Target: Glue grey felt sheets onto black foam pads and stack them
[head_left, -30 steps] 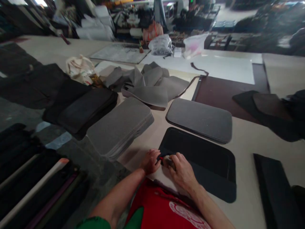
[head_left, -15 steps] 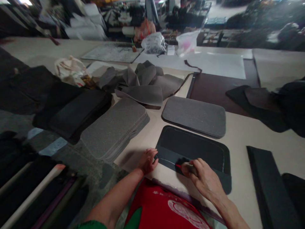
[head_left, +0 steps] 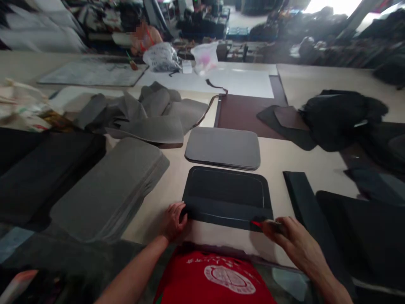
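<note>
A dark rounded panel (head_left: pixel 228 190) lies flat on the table in front of me, with a lighter strip along its near side and a thin pale line running inside its edges. At its near left corner, my left hand (head_left: pixel 174 219) has its fingers curled over the edge, gripping it. My right hand (head_left: pixel 284 234) is closed around a slim pen-like tool (head_left: pixel 257 223) with a red tip. That tip meets the panel close to its near right corner. Just beyond the panel sits a stack of grey rounded panels (head_left: pixel 223 147).
A taller stack of grey panels (head_left: pixel 110 185) stands at left, near crumpled grey sheets (head_left: pixel 152 114). A long dark strip (head_left: pixel 303 198) and dark sheets (head_left: pixel 357 232) lie to the right. Black fabric (head_left: pixel 341 116) is heaped farther back. Across the table is another person (head_left: pixel 147 40).
My right hand has moved rightward along the panel's near edge with the red-tipped tool, and the pale line reaches farther right. My left hand stays at the corner. The view has turned right.
</note>
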`<state>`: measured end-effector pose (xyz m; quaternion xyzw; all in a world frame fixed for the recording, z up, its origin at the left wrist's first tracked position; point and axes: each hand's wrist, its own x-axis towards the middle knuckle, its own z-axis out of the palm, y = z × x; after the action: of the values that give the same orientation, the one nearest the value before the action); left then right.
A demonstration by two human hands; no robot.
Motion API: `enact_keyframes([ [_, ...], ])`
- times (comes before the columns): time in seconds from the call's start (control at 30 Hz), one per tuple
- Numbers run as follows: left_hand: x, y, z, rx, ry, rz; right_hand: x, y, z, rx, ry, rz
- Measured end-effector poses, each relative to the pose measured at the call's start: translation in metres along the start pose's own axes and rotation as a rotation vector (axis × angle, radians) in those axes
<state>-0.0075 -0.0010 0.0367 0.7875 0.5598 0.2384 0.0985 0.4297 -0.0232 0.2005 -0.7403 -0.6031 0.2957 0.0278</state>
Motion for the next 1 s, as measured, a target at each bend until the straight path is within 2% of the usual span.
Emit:
enact_keyframes([
  [0.27, 0.003, -0.001, 0.0, 0.021, 0.014, 0.023, -0.015, 0.049, -0.01, 0.047, 0.142, 0.142],
  [0.53, 0.003, -0.003, 0.0, 0.05, -0.006, 0.052, -0.021, 0.07, -0.008, 0.163, 0.193, 0.213],
  [0.63, 0.003, -0.004, 0.0, 0.058, -0.008, 0.059, -0.025, 0.085, -0.008, 0.263, 0.234, 0.276],
  [0.73, 0.003, -0.005, 0.0, 0.06, 0.001, 0.06, -0.03, 0.109, -0.001, 0.529, 0.287, 0.409],
  [0.83, 0.004, -0.005, 0.0, 0.055, 0.013, 0.061, -0.032, 0.129, 0.011, 0.994, 0.515, 0.526],
  [0.9, 0.005, -0.005, 0.0, 0.046, 0.02, 0.063, -0.029, 0.131, 0.019, 1.298, 0.637, 0.553],
  [1.0, 0.006, -0.005, 0.0, 0.035, 0.034, 0.071, -0.013, 0.122, 0.027, 1.611, 0.605, 0.491],
])
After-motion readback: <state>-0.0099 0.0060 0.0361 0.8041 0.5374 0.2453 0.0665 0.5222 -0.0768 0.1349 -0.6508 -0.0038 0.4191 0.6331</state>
